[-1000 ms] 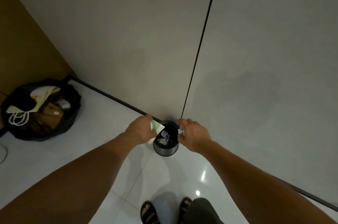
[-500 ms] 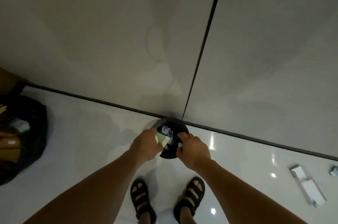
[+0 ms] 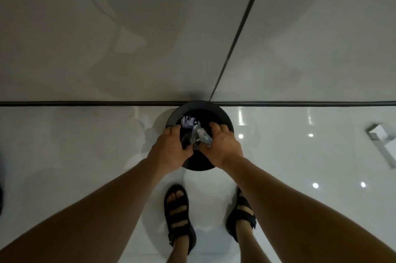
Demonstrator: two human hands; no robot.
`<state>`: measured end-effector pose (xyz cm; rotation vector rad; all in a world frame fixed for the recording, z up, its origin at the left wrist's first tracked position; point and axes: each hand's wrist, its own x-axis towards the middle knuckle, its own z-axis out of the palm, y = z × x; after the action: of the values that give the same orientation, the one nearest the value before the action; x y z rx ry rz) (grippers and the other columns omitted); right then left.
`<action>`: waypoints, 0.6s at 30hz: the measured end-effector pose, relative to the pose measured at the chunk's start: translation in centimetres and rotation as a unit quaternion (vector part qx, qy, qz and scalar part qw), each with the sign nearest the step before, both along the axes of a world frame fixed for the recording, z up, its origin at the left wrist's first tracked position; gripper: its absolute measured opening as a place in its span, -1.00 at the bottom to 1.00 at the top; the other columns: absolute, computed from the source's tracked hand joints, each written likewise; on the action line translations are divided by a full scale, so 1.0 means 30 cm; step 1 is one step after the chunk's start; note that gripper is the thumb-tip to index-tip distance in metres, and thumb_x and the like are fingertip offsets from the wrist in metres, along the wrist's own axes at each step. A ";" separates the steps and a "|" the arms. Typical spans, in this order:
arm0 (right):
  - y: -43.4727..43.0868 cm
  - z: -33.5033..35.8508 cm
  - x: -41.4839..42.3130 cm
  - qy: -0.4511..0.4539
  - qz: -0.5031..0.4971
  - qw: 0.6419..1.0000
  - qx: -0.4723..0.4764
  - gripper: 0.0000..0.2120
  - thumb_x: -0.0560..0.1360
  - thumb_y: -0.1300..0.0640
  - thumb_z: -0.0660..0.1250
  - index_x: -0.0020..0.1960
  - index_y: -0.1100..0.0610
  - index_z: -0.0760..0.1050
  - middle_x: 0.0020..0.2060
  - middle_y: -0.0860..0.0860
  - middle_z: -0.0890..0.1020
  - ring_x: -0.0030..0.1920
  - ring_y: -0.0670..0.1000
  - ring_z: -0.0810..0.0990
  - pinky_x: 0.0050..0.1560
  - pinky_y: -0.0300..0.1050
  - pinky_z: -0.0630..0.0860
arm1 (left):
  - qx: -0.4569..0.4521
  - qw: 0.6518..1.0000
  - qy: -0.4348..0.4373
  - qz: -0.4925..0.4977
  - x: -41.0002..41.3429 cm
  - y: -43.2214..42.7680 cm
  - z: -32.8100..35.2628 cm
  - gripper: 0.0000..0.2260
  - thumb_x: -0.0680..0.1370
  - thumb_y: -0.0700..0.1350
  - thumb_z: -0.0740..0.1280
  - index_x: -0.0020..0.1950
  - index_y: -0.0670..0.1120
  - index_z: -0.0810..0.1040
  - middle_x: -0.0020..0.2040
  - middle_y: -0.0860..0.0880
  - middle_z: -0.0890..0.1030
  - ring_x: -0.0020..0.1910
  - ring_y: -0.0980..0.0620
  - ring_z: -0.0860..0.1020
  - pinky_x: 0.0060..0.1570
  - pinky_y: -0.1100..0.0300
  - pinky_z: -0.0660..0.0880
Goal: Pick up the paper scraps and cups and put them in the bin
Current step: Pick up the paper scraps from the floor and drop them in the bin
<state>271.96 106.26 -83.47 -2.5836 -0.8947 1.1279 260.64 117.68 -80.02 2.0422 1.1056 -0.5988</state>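
1. Head view: a person stands over a round black bin set on a glossy white floor at the foot of a grey panelled wall, where a dark strip runs along the base
2. Both bare arms reach down to the bin's mouth. The left hand lies over the near-left rim with fingers curled, and the right hand lies over the near-right rim, fingers also curled inward
3. A crumpled paper scrap sits in the mouth between the two hands, touching the right thumb; whether either hand actually grips it cannot be told
4. A second scrap, printed in purple, lies farther back inside the bin
5. The person's feet in black sandals stand just on the near side of the bin, while a white box-like item lies on the floor well apart to the right
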 end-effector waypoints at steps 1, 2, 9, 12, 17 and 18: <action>-0.011 0.026 0.001 0.006 -0.001 1.000 -0.004 -0.33 0.48 -0.13 0.32 0.48 -0.01 0.14 0.34 0.07 0.35 0.30 0.16 0.38 0.19 0.04 0.45 | 0.003 1.000 0.003 -0.012 -0.008 0.007 0.022 -0.36 0.50 0.07 0.35 0.49 -0.07 0.18 0.43 -0.13 0.29 0.34 -0.17 0.36 0.24 -0.02 0.42; -0.023 0.059 0.004 0.012 -0.003 1.000 -0.008 -0.34 0.47 -0.12 0.32 0.48 -0.02 0.14 0.35 0.06 0.34 0.31 0.15 0.37 0.19 0.04 0.45 | 0.007 1.000 0.004 -0.018 -0.012 0.017 0.053 -0.38 0.50 0.07 0.34 0.48 -0.07 0.19 0.42 -0.12 0.30 0.34 -0.15 0.35 0.24 -0.04 0.42; -0.104 0.459 0.065 -0.003 -0.036 0.999 -0.017 -0.33 0.48 -0.13 0.32 0.50 -0.06 0.13 0.40 0.03 0.31 0.35 0.11 0.31 0.21 0.03 0.45 | 0.032 0.996 -0.030 -0.080 0.063 0.086 0.434 -0.45 0.49 0.09 0.29 0.44 -0.04 0.28 0.40 -0.10 0.35 0.38 -0.12 0.30 0.29 -0.07 0.37; -0.148 0.683 0.096 -0.026 -0.068 0.997 -0.018 -0.31 0.50 -0.15 0.31 0.52 -0.05 0.10 0.45 0.04 0.26 0.41 0.12 0.26 0.26 0.06 0.43 | 0.033 0.993 -0.036 -0.107 0.116 0.077 0.642 -0.37 0.52 0.11 0.29 0.51 -0.05 0.17 0.48 -0.09 0.24 0.45 -0.13 0.20 0.37 -0.07 0.28; -0.290 1.072 0.132 -0.070 -0.118 0.990 -0.019 -0.31 0.52 -0.17 0.28 0.55 -0.03 0.09 0.48 0.04 0.23 0.44 0.11 0.23 0.29 0.07 0.39 | 0.044 0.976 -0.056 -0.205 0.212 -0.014 0.997 -0.32 0.53 0.16 0.27 0.54 -0.06 0.08 0.53 -0.07 0.12 0.48 -0.13 0.13 0.43 0.03 0.18; -0.329 1.142 0.141 -0.081 -0.122 0.989 -0.020 -0.32 0.52 -0.17 0.27 0.54 -0.04 0.10 0.48 0.04 0.23 0.44 0.11 0.23 0.29 0.07 0.39 | 0.043 0.972 -0.060 -0.224 0.234 -0.042 1.061 -0.31 0.53 0.17 0.27 0.54 -0.05 0.08 0.54 -0.07 0.11 0.48 -0.12 0.11 0.44 0.04 0.16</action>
<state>276.18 96.40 -49.21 -2.7567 -0.5665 0.8881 267.65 116.42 -48.18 2.3904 0.6074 -0.6440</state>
